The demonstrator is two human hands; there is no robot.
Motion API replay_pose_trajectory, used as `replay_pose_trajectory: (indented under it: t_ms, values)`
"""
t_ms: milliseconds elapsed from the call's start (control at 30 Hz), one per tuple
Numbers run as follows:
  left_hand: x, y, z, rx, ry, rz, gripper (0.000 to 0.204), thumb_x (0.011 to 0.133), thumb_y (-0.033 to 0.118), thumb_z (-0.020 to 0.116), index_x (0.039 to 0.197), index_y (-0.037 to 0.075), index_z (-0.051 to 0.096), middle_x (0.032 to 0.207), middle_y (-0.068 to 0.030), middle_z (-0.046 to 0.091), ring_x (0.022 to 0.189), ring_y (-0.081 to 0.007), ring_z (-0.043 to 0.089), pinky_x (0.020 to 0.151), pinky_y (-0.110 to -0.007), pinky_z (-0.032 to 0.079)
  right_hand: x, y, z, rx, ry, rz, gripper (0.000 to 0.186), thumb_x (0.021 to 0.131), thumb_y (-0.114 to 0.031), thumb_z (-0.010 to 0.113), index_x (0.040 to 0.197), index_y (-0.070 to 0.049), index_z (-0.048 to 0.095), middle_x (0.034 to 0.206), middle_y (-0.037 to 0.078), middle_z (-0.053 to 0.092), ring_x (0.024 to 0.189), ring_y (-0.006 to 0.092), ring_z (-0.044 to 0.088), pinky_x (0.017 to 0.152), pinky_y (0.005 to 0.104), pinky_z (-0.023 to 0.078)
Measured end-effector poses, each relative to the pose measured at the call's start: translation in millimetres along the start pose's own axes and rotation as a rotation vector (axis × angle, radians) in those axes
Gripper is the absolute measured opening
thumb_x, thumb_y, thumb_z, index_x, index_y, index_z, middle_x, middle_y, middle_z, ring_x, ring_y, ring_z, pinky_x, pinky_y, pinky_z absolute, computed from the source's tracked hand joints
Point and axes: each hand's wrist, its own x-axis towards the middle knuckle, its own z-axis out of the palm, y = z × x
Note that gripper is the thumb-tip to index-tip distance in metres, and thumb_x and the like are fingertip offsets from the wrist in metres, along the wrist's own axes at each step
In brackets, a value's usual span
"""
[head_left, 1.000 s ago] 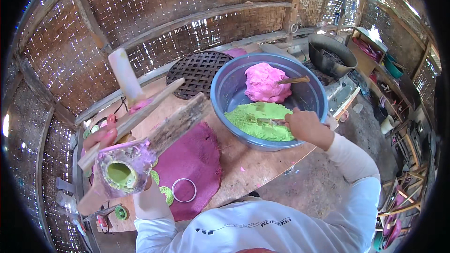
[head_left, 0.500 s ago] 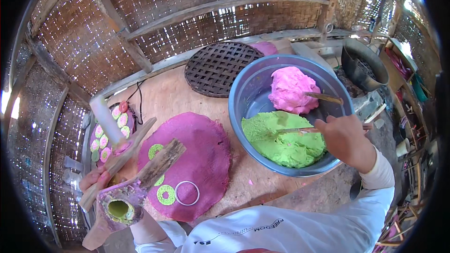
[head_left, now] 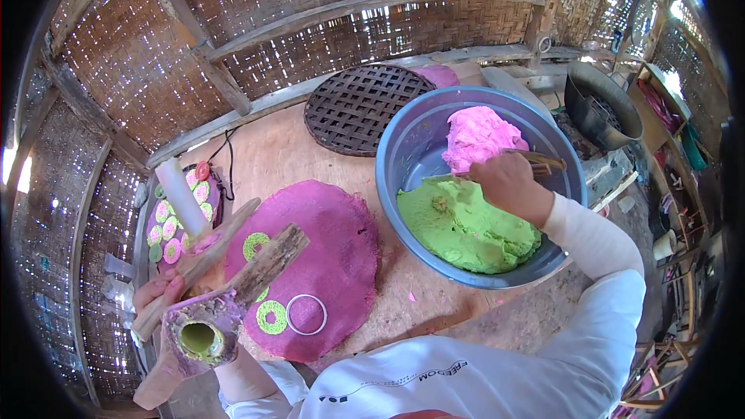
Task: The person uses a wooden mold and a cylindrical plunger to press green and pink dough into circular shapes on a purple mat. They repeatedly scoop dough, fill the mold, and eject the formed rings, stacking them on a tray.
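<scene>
On the left, my left hand (head_left: 159, 292) is closed around the wooden bar of a hand press (head_left: 252, 264). Its round mouth shows green paste inside, and a whitish cylinder (head_left: 185, 198) rises from the bar. My right hand (head_left: 512, 186) is inside a blue-grey basin (head_left: 400, 136), its fingers curled at the edge between green dough (head_left: 466, 229) and pink dough (head_left: 477, 132). Two wooden sticks (head_left: 547, 161) show right beside that hand; what lies in its fingers is hidden. Lacy green rings (head_left: 271, 316) and a white hoop (head_left: 307, 315) lie on a purple round mat (head_left: 334, 264).
A dark woven tray (head_left: 369, 109) lies behind the basin. At far left is a mat with several pink and green lacy rounds (head_left: 172, 248). A dark cooking pot (head_left: 604, 105) stands at the back right, and a woven wall (head_left: 310, 31) encloses the far side.
My right hand has moved left and up, from the green dough toward the pink. The stick across the green dough is gone from there, leaving a rough dent. The left hand keeps its hold.
</scene>
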Motion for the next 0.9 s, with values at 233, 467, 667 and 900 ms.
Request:
replay_pose_trajectory:
  t_ms: [233, 467, 667, 900]
  values:
    - [-9.4, 2.4, -3.8, -0.338, 0.131, -0.226, 0.029, 0.072, 0.002, 0.070, 0.096, 0.001, 0.054, 0.094, -0.0078, 0.052, 0.085, -0.0174, 0.056, 0.078, -0.029, 0.051, 51.3, 2.9, 21.9, 0.064, -0.352, -0.006, 0.017, 0.075, -0.024, 0.055, 0.080, -0.014, 0.068, 0.072, 0.009, 0.065, 0.067, 0.0279, 0.064, 0.058, 0.0407, 0.050]
    - [-13.9, 7.3, 8.5, -0.122, 0.151, -0.179, 0.029, 0.070, -0.003, 0.071, 0.096, 0.003, 0.057, 0.098, -0.0059, 0.050, 0.091, -0.0162, 0.056, 0.080, -0.027, 0.050, 34.7, 18.1, 17.7, 0.187, -0.294, -0.071, 0.020, 0.079, -0.033, 0.054, 0.087, -0.020, 0.068, 0.074, 0.006, 0.065, 0.070, 0.0265, 0.064, 0.060, 0.0416, 0.049]
    - [2.3, 17.2, 32.3, -0.427, 0.115, -0.229, 0.031, 0.072, -0.002, 0.072, 0.097, 0.004, 0.055, 0.097, -0.0088, 0.056, 0.085, -0.0137, 0.059, 0.074, -0.025, 0.053, 4.4, 19.1, -2.7, 0.226, -0.164, -0.137, 0.016, 0.079, -0.030, 0.057, 0.086, -0.021, 0.068, 0.069, 0.006, 0.064, 0.064, 0.0261, 0.063, 0.057, 0.0410, 0.048]
    - [11.8, 49.4, 86.5, -0.496, 0.072, -0.062, 0.018, 0.078, 0.007, 0.065, 0.092, 0.001, 0.056, 0.099, -0.0099, 0.046, 0.088, -0.0208, 0.056, 0.079, -0.034, 0.050, -36.7, 2.0, -54.5, 0.108, -0.078, -0.202, 0.015, 0.077, -0.030, 0.060, 0.084, -0.020, 0.068, 0.062, 0.006, 0.061, 0.058, 0.0261, 0.061, 0.054, 0.0415, 0.046]
